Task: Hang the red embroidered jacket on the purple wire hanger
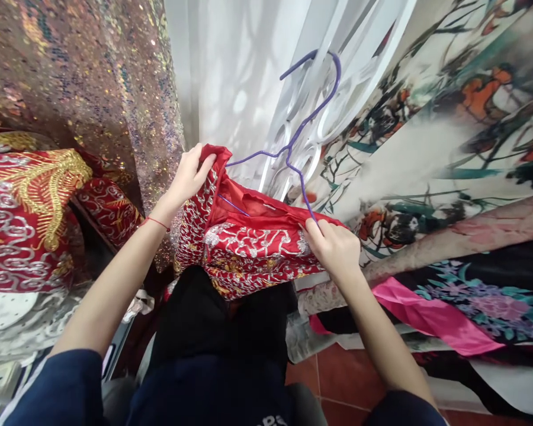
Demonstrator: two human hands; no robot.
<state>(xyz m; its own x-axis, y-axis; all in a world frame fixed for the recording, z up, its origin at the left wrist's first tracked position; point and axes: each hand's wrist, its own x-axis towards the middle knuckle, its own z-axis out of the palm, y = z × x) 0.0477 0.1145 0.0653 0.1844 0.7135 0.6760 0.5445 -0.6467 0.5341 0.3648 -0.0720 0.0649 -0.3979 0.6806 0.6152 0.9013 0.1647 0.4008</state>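
A red garment (pixel 257 242) with silver and gold embroidery hangs between my hands, just above my lap. My left hand (pixel 193 174) pinches its upper left corner, thumb against the red cloth. The right side of the upper edge is gripped by my right hand (pixel 335 245), close to where a purple clothes hanger (pixel 288 145) enters the garment. The hanger's hook points up and away from me. Its lower bar shows partly inside the red lining; both its ends are hidden by the cloth and my hands.
Another red embroidered garment (pixel 31 213) lies at the left, below a sequined curtain (pixel 84 71). White openwork panels (pixel 350 100) stand ahead. Flower-printed fabric (pixel 426 142) fills the right, with a pink ribbon (pixel 435 319) beneath. Reddish floor tiles (pixel 346 378) show at the bottom.
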